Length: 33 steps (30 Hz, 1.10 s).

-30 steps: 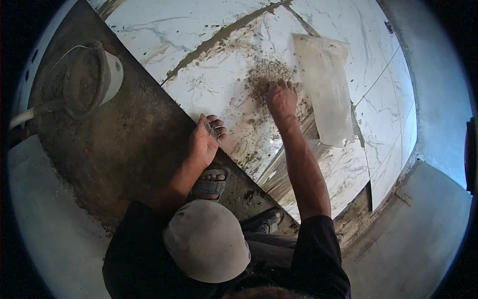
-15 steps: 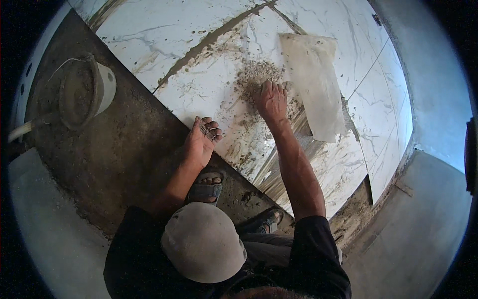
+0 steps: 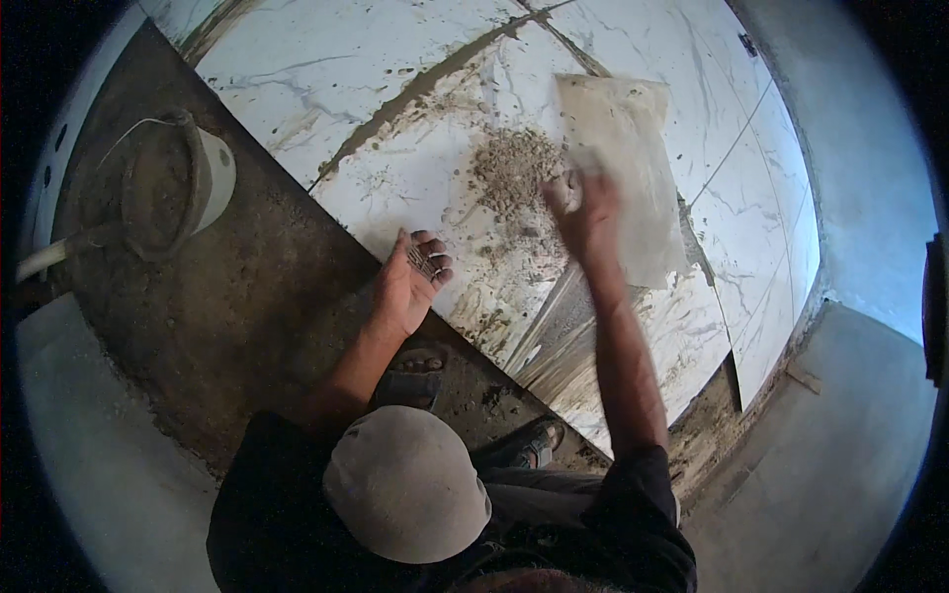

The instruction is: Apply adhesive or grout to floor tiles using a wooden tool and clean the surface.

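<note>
My left hand [image 3: 407, 287] is cupped palm up near the edge of the marble-patterned floor tiles [image 3: 306, 84]. In its half-curled fingers lies a bunch of thin, dark, nail-like pieces [image 3: 423, 262]; their exact kind is too small to make out. My right hand [image 3: 591, 212], smeared by motion, hovers beside the near left part of a cloudy plastic sheet [image 3: 633, 128]. A pale blur shows at its fingertips, and whether it holds anything is unclear. Just left of that hand, a heap of grey-brown crumbly rubble [image 3: 514, 168] is spread over a tile.
A mortar-stained bucket [image 3: 213, 178] with a wire handle stands at left on the rough brown floor [image 3: 247, 287]. Beside it a pale pole [image 3: 49, 255] sticks out. Muddy joints and smears run across the tiles. Bare grey walls [image 3: 840, 395] bound the right.
My right hand has lifted from the rubble heap and swung right toward the plastic sheet. My left hand has shifted slightly right, still holding the thin pieces.
</note>
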Each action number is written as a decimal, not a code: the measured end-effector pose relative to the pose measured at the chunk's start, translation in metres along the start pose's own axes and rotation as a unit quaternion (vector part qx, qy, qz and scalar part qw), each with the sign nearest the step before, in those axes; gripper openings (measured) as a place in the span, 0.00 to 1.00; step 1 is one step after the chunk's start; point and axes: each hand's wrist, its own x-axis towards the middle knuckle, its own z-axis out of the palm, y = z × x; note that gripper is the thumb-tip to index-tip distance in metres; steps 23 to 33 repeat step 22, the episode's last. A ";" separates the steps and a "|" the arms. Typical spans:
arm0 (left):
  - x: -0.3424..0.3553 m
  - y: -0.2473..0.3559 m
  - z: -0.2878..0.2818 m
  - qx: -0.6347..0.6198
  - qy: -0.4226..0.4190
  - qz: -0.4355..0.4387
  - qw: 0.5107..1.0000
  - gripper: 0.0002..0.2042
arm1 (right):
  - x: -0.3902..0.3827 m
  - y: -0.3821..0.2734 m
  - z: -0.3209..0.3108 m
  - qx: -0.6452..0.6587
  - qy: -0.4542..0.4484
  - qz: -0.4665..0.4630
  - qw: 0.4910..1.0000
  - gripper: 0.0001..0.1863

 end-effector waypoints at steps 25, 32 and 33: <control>-0.062 0.010 -0.016 0.034 -0.081 -0.118 0.989 0.13 | -0.027 0.137 0.047 -0.092 -0.187 0.048 0.977 0.40; -0.062 0.010 -0.016 0.034 -0.081 -0.118 0.989 0.13 | -0.027 0.137 0.047 -0.092 -0.187 0.048 0.977 0.40; -0.062 0.010 -0.016 0.034 -0.081 -0.118 0.989 0.13 | -0.027 0.137 0.047 -0.092 -0.187 0.048 0.977 0.40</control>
